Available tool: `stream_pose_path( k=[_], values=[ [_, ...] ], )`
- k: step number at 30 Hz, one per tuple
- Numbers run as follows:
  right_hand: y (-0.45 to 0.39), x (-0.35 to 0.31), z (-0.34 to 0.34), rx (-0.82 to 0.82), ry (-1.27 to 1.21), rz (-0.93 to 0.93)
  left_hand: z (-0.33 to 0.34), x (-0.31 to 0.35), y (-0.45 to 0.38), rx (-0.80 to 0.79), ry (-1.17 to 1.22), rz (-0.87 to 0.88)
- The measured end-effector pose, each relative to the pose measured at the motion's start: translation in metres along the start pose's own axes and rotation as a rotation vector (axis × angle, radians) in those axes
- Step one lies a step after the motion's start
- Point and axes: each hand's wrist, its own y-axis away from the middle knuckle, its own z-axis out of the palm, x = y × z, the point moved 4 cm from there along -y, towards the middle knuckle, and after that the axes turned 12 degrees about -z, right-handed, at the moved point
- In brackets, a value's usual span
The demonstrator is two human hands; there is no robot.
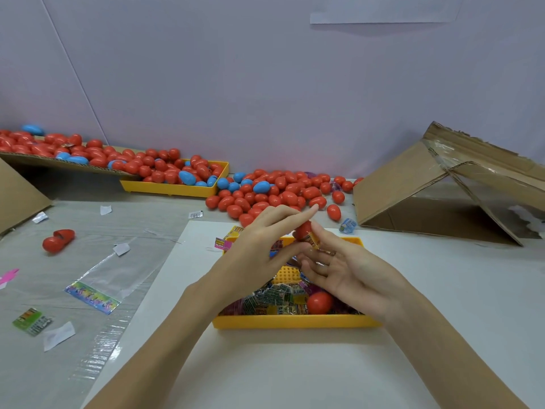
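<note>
Both hands meet above a yellow tray [295, 321] filled with small printed packets [274, 298] and one red plastic egg [320, 302]. My left hand [259, 246] pinches a red egg half [302, 230] between thumb and fingers, index finger stretched out over it. My right hand [351, 270], palm up, holds a small printed packet [312, 242] at the egg half's open end with thumb and fingertips. Whether the packet is inside the shell is hidden by the fingers.
A heap of red and blue eggs [274, 193] lies behind the tray, more in a far yellow tray [174, 188] and on cardboard [44, 160] at back left. A tipped cardboard box [427, 196] stands right. An open red egg [57, 240], plastic sheets and packets lie left.
</note>
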Motion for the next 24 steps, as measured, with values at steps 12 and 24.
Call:
stream_pose_path(
  k=[12,24],
  values=[
    [0.005,0.0,0.006,-0.083,-0.183,0.11,-0.012,0.003,0.0,0.1,0.347,-0.134],
    [0.001,-0.006,0.002,-0.039,0.123,-0.138,-0.014,0.0,0.001,0.038,0.394,-0.191]
  ],
)
